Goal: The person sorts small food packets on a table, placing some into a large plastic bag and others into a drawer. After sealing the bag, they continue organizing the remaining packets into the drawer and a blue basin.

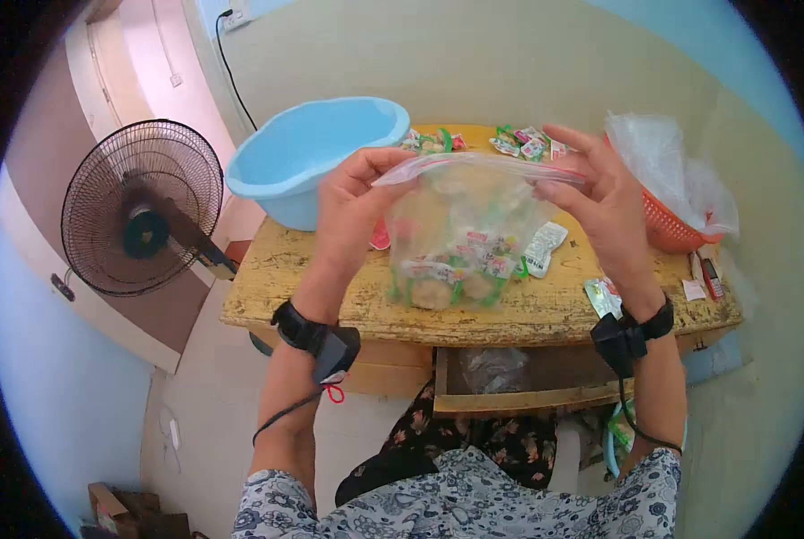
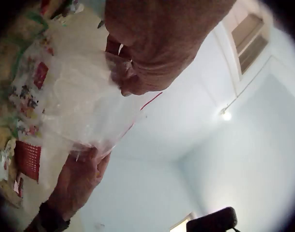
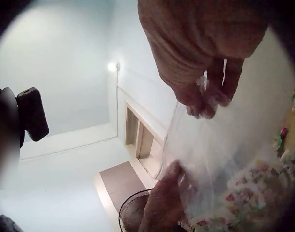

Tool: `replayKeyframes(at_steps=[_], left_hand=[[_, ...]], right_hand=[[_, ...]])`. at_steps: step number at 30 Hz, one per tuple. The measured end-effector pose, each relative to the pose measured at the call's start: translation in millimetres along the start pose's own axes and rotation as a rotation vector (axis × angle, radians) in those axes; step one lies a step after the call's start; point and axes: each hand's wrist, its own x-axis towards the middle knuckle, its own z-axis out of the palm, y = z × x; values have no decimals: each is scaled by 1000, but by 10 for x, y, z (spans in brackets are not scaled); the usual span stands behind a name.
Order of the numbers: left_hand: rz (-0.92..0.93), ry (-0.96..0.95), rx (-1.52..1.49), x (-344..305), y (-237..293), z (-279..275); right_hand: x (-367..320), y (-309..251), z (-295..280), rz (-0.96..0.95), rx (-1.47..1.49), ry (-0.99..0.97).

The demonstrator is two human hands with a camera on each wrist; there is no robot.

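A clear zip bag point(image 1: 474, 216) with a red line along its top edge holds several small printed packets point(image 1: 433, 280) in its lower part. It hangs upright over the table between both hands. My left hand point(image 1: 355, 199) pinches the bag's top left corner, and my right hand point(image 1: 605, 208) pinches the top right part between thumb and fingers. In the left wrist view, my left hand point(image 2: 157, 48) grips the film near the red line. The right wrist view has my right hand point(image 3: 205, 53) with its fingertips closed on the plastic.
A blue basin point(image 1: 321, 153) stands at the table's back left, near a fan point(image 1: 141, 207). More packets point(image 1: 523, 142) lie at the back. A red basket point(image 1: 667, 220) with clear plastic bags is at the right. Below the worn yellow tabletop point(image 1: 303, 287), a drawer point(image 1: 555, 373) is pulled out.
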Motion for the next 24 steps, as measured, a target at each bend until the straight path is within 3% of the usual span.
replayKeyframes(at_steps=[3, 7, 9, 15, 21, 24], left_hand=[[133, -65, 30, 89, 1, -100], [180, -48, 179, 136, 157, -90], [244, -54, 277, 120, 276, -86], [78, -135, 178, 125, 216, -105], [134, -53, 151, 90, 360, -38], [94, -100, 169, 79, 320, -112]], right_hand=[[-7, -29, -91, 31, -91, -59], [54, -50, -317, 44, -241, -182], [24, -209, -346, 66, -141, -133], [0, -87, -363, 63, -31, -59], [8, -160, -367, 50, 37, 51], [1, -76, -357, 37, 16, 89]])
